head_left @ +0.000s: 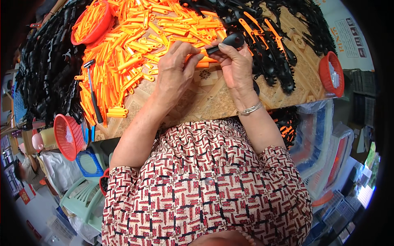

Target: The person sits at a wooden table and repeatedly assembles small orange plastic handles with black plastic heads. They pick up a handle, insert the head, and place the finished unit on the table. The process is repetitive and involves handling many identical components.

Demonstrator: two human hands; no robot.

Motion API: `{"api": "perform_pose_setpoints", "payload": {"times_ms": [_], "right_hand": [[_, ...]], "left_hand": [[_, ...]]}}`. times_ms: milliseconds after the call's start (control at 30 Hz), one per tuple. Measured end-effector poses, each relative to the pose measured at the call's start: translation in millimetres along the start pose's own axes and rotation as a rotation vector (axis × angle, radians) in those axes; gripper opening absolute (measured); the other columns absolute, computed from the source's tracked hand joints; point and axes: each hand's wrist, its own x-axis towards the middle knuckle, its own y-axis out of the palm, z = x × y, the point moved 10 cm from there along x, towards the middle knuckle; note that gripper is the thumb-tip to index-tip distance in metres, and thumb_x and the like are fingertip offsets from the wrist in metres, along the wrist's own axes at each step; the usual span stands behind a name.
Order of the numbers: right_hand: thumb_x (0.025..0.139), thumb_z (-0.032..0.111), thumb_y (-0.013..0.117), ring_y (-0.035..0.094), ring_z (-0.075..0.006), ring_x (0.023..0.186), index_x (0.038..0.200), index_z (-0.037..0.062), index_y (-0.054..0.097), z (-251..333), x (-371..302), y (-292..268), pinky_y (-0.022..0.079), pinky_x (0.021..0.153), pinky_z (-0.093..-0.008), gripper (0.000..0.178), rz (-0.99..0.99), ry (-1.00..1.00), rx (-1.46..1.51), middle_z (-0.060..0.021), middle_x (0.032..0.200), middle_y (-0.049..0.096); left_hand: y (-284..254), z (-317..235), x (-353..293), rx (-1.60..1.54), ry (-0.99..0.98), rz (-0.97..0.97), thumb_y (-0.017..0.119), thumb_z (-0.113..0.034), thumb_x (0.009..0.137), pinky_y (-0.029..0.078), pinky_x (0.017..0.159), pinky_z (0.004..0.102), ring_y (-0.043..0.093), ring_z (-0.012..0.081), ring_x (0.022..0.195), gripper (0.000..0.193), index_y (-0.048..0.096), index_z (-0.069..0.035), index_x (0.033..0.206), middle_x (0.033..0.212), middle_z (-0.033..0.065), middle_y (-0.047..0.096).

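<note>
My right hand point(236, 67) grips a black plastic piece point(234, 40) with a rounded end and a narrower stem pointing left. Close beside it, the fingers of my left hand point(175, 69) are pinched at an orange plastic handle point(204, 53), whose end meets the black stem; the fingers partly hide it. Beyond my left hand spreads a big heap of orange handles point(127, 53). Past my right hand lie black toothed pieces point(279, 65), some with orange handles attached.
A small hammer point(92, 88) lies on the orange heap. Black parts point(45, 69) pile at the far left. Red baskets stand at the back point(107, 24), the left edge point(61, 135) and the right edge point(331, 74). A green plastic chair point(82, 197) is below left.
</note>
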Motion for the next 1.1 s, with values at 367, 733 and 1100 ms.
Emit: {"api": "perform_pose_setpoints", "payload": {"times_ms": [367, 733, 1100], "right_hand": [[0.091, -0.006, 0.065, 0.076, -0.0300, 0.090, 0.120, 0.0024, 0.050, -3, 0, 0, 0.067, 0.078, -0.0402, 0.033, -0.019, 0.028, 0.018, -0.0155, 0.101, 0.070], [0.089, -0.010, 0.065, 0.076, -0.0336, 0.092, 0.113, 0.0014, 0.054, 7, -8, 19, 0.065, 0.084, -0.0415, 0.029, 0.092, -0.033, -0.068, -0.0132, 0.093, 0.070], [0.091, 0.034, 0.077, 0.066, -0.0383, 0.118, 0.106, -0.0014, 0.067, 8, -25, 42, 0.048, 0.109, -0.0505, 0.040, 0.412, 0.017, -0.068, -0.0257, 0.118, 0.071]], "left_hand": [[3, -20, -6, 0.134, 0.189, -0.038, 0.074, 0.003, 0.088, 0.050, 0.061, 0.0359, 0.061, 0.0286, 0.069, 0.016, 0.061, -0.001, 0.097, 0.085, 0.0123, 0.060], [10, 37, -8, -0.054, -0.260, 0.140, 0.075, -0.010, 0.093, 0.044, 0.060, 0.0274, 0.053, 0.0099, 0.067, 0.013, 0.066, -0.002, 0.099, 0.077, 0.0028, 0.061], [-28, 10, -38, 0.059, 0.023, 0.043, 0.072, -0.007, 0.091, 0.052, 0.070, 0.0385, 0.067, 0.0306, 0.084, 0.014, 0.067, -0.004, 0.103, 0.094, 0.0111, 0.062]]}}
